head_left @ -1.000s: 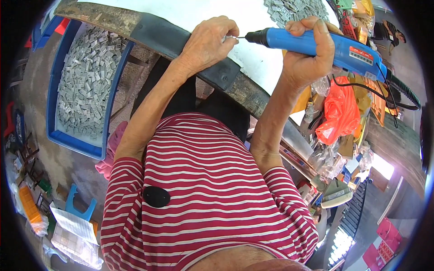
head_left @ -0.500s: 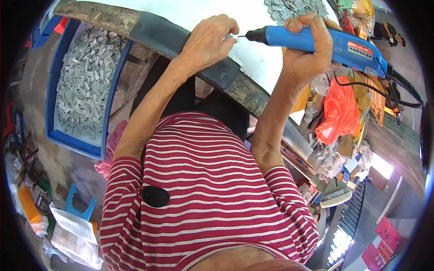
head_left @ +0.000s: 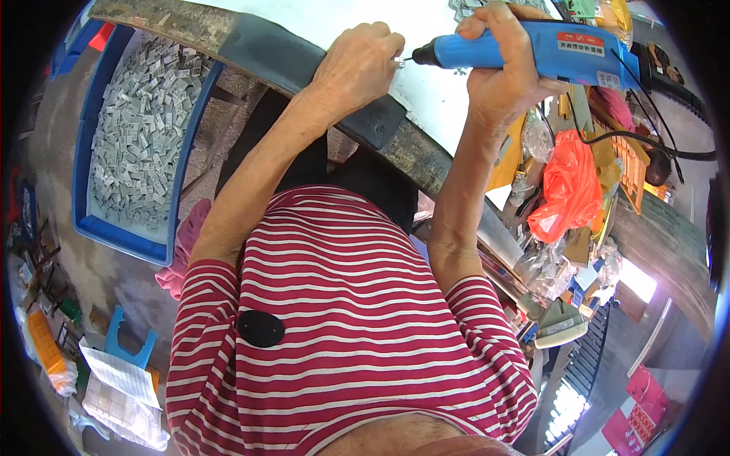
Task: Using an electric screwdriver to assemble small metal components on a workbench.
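Between the thumb and fingers of my left hand (head_left: 353,68), at the far middle, is a small pale grey part (head_left: 400,64). My fingers hide most of it. My right hand (head_left: 503,72) is wrapped round the barrel of a blue electric screwdriver (head_left: 566,52), held nearly level and pointing left. Its dark bit (head_left: 409,58) ends right beside the grey part; whether they touch I cannot tell. Both hands are over the white worktop (head_left: 437,106). Behind my right hand, a pile of small grey pieces (head_left: 465,7) shows at the far edge.
A blue tray (head_left: 82,178) full of small grey pieces stands on the left, below the worktop. Along the bench front runs a black pad (head_left: 266,53). The screwdriver's black cable (head_left: 646,140) loops on the right, above a red plastic bag (head_left: 566,190) and clutter.
The screwdriver's rear end has swung away from me, and my right hand has shifted slightly away and left. The bit now angles down toward the part. My left hand keeps its pinch.
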`<state>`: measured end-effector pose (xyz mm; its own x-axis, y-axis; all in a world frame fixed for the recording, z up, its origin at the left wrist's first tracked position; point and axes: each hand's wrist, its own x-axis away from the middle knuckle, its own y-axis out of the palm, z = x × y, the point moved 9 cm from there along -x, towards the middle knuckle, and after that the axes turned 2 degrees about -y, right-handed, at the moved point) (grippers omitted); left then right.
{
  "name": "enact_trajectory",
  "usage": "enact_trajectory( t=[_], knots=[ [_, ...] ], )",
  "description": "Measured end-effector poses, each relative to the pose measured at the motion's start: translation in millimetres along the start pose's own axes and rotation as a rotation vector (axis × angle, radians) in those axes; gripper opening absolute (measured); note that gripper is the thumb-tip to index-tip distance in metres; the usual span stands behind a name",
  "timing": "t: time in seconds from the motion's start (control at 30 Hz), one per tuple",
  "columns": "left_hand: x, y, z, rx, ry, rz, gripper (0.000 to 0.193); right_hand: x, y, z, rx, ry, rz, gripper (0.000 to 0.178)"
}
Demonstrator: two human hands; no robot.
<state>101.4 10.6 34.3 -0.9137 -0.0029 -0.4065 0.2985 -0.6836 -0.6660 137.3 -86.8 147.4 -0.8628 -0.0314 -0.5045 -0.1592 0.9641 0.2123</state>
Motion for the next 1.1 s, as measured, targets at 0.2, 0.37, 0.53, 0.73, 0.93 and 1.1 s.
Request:
enact_trajectory(
  t=[0.2,0.37,0.53,0.73,0.93,1.1],
  knots=[
    [0,-2,-1,0.039,-0.009,0.023,0.010,1,13,16,-0.668,0.092,-0.036,0.018],
    [0,-2,-2,0.032,-0.020,0.015,0.009,1,7,-2,0.072,-0.048,-0.023,0.016],
    [0,-1,-1,0.035,-0.008,0.028,0.009,1,12,25,-0.749,0.048,-0.022,0.015],
    [0,-1,-2,0.035,-0.003,0.042,0.008,1,12,26,-0.759,0.062,-0.019,0.015],
    [0,-2,-1,0.035,0.003,0.047,0.008,3,13,26,-0.711,0.060,-0.019,0.014],
    [0,-3,-1,0.050,0.005,0.049,0.009,5,12,11,-0.428,0.046,-0.023,0.014]
  ],
)
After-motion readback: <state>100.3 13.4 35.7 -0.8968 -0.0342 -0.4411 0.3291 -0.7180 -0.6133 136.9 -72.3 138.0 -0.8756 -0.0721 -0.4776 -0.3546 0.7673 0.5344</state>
